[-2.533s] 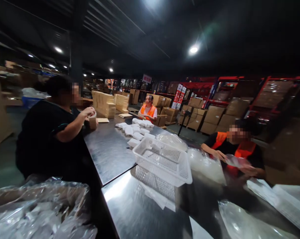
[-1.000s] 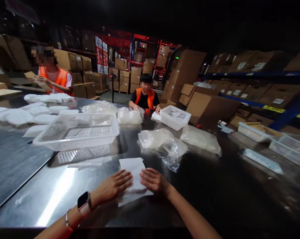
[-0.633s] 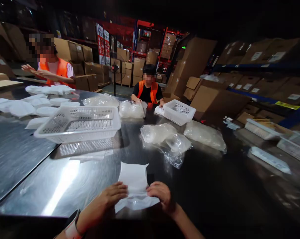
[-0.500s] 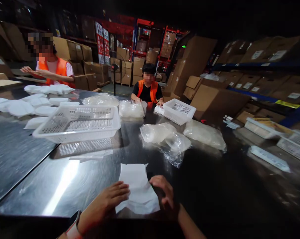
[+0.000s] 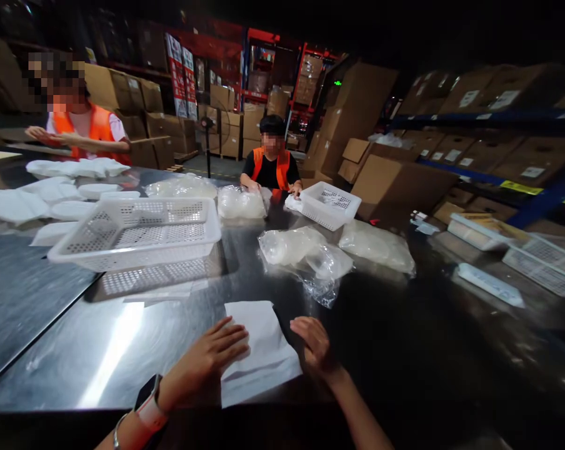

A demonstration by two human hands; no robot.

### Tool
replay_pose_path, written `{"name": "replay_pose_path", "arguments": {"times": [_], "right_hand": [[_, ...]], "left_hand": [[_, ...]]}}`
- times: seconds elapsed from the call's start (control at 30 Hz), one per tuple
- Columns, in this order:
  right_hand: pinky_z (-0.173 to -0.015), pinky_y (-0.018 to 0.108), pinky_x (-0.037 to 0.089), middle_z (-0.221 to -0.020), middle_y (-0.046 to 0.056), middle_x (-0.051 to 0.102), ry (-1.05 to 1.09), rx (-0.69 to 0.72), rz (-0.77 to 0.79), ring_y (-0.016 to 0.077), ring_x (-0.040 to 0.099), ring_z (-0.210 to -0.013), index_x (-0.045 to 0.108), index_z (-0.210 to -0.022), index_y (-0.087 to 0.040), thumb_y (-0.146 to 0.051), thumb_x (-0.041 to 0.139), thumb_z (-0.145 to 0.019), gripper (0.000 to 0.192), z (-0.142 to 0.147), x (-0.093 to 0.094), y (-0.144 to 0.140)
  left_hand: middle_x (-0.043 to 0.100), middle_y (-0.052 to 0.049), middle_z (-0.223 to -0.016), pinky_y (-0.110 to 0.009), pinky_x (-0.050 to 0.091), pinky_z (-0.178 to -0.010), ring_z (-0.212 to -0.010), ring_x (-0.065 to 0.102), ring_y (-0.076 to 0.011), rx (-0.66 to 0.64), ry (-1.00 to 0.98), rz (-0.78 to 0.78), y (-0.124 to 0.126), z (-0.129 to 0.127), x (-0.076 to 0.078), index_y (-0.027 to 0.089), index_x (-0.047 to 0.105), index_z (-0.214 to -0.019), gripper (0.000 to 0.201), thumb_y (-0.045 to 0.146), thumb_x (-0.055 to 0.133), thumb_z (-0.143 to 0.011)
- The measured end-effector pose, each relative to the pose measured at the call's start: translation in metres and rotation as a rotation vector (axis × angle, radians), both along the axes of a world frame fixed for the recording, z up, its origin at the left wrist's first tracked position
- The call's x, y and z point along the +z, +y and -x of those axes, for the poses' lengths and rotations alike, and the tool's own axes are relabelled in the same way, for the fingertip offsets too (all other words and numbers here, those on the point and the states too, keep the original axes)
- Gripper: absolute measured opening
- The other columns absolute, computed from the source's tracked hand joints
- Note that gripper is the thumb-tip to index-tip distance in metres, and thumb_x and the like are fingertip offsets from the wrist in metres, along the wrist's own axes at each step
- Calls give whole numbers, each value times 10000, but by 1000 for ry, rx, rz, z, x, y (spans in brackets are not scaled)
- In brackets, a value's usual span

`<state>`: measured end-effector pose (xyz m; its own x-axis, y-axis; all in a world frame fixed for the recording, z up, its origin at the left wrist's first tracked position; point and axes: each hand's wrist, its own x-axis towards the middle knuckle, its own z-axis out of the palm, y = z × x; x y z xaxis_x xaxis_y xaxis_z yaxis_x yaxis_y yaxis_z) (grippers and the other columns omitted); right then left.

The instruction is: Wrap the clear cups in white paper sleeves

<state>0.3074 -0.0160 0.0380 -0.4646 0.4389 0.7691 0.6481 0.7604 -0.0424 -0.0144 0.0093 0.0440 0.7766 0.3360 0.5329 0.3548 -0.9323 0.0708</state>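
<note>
White packet pinned flat near the front edge of the steel bench.

The white packet (image 5: pixel 259 350) is pressed down by the left hand (image 5: pixel 212 356), fingers spread flat on it; the right hand (image 5: pixel 316 344) is held open just beside it, gripping nothing. Further in, crumpled clear bags (image 5: pixel 305 256) are seen, and a white basket (image 5: pixel 137 231) stands toward the left (nothing lies between).

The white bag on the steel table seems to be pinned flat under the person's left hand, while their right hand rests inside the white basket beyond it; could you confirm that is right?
Not quite. The head view shows the left hand flat on the white bag on the steel table, as you say. But the right hand is not inside the white basket; it is beside the bag's right edge, open, with the basket farther back.
</note>
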Motion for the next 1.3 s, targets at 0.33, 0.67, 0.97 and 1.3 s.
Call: {"name": "replay_pose_path", "arguments": {"times": [0.33,0.67,0.97,1.3], "right_hand": [[-854,405,566,-786,48,768,285,261,287,226,736,-915,737,-866,-239,-378,459,-1050,360,29,-24,-4],[-473,248,462,-564,38,637,929,-338,684,169,570,-510,679,-655,-179,-792,555,-839,653,80,-19,-17],[-447,239,319,-474,-19,462,845,-498,635,114,417,-449,490,-530,-207,-696,530,-862,593,85,-14,-26],[-465,249,275,-479,-47,335,824,-500,730,106,341,-472,363,-499,-235,-711,504,-835,599,85,-13,-25]], "left_hand": [[793,-62,-1060,-405,530,-1032,-1026,727,-201,59,-291,166,-22,-2,-21,230,674,-1169,284,247,430,-1026],[589,0,-504,-253,449,-472,-478,564,-160,730,-794,788,-30,-32,-16,232,541,-591,704,854,351,-860],[621,-29,-524,-288,397,-500,-475,575,-183,784,-629,715,-25,-33,-17,250,557,-624,558,643,327,-947],[637,-59,-530,-288,382,-516,-488,584,-193,830,-583,786,-22,-28,-23,252,537,-583,392,476,405,-877]]}}
